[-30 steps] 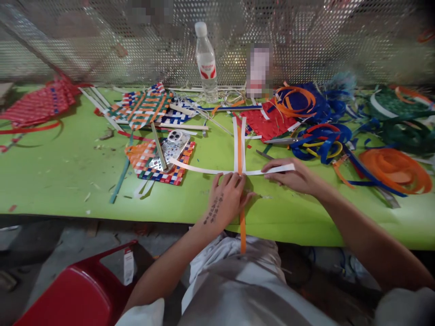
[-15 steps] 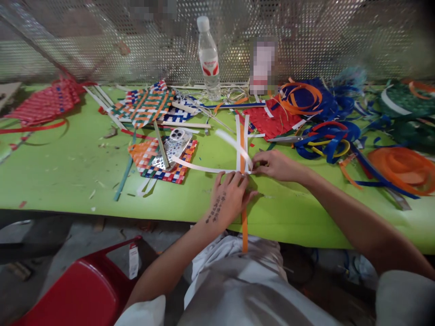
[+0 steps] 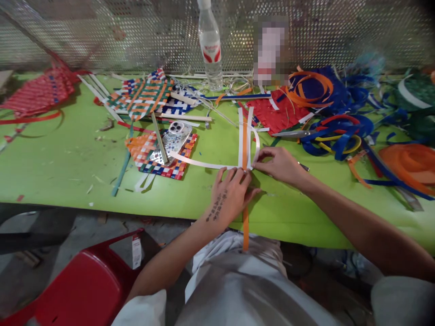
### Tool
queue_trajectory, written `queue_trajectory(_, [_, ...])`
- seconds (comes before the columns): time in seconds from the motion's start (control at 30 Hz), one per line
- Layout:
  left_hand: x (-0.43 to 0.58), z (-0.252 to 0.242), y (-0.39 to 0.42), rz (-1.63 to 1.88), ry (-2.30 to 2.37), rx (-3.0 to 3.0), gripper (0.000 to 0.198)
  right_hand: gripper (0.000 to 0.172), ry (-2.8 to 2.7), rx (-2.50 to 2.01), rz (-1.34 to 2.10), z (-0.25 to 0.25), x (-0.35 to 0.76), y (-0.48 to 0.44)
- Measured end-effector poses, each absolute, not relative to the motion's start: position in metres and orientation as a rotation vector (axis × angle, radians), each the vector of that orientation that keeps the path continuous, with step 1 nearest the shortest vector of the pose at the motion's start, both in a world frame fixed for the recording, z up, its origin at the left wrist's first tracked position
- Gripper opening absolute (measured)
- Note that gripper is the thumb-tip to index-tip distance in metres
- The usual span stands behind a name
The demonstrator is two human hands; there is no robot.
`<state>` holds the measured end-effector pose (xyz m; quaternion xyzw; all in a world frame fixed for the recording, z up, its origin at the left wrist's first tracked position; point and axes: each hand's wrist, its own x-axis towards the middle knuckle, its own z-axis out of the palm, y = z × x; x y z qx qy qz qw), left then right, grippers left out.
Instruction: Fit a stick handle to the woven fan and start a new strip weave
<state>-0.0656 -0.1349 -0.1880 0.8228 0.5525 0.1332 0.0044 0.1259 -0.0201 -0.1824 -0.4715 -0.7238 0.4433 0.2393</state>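
My left hand [image 3: 227,194] lies on the table with its fingers stretched, pressing on the crossing of flat weaving strips. An orange strip [image 3: 245,151] runs upright there between two white strips, and its lower end hangs over the table's front edge. A long white strip [image 3: 200,163] crosses them from the left. At the right side of the crossing, my right hand [image 3: 278,166] pinches the white strip that loops up and over the upright ones. The exact overlap under my left fingertips is hidden.
A phone [image 3: 178,138] lies on a checkered woven piece [image 3: 181,167] to the left. Scissors [image 3: 294,134] rest beside blue strip coils [image 3: 312,147] on the right. A water bottle [image 3: 211,54] stands at the back, before a perforated metal screen. A red chair [image 3: 88,276] is below left.
The white strip's loose end has swung from the left into a rounded loop at the right of the upright strips. My right hand has shifted slightly; my left hand stays pressed down.
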Motion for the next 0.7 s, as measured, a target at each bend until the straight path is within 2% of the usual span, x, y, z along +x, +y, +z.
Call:
queue_trajectory(0.13, [-0.067, -0.189, -0.136, 0.42, 1.718, 2.577, 0.059, 0.014, -2.016, -1.333, 1.125, -0.186, 0.125, -0.019])
queue_trajectory(0.27, [-0.067, -0.189, -0.136, 0.422, 1.696, 2.584, 0.068, 0.01, -2.021, -1.355, 1.112, -0.184, 0.123, -0.022])
queue_trajectory(0.4, [-0.067, -0.188, -0.136, 0.421, 1.703, 2.577, 0.064, 0.015, -2.021, -1.365, 1.086, -0.182, 0.124, -0.02])
queue_trajectory(0.57, [-0.066, -0.188, -0.135, 0.443, 1.709, 2.567, 0.061, 0.029, -2.084, -1.307, 1.365, -0.176, 0.137, -0.007])
queue_trajectory(0.7, [-0.066, -0.188, -0.135, 0.473, 1.699, 2.565, 0.06, 0.029, -2.14, -1.289, 1.28, -0.172, 0.141, -0.003])
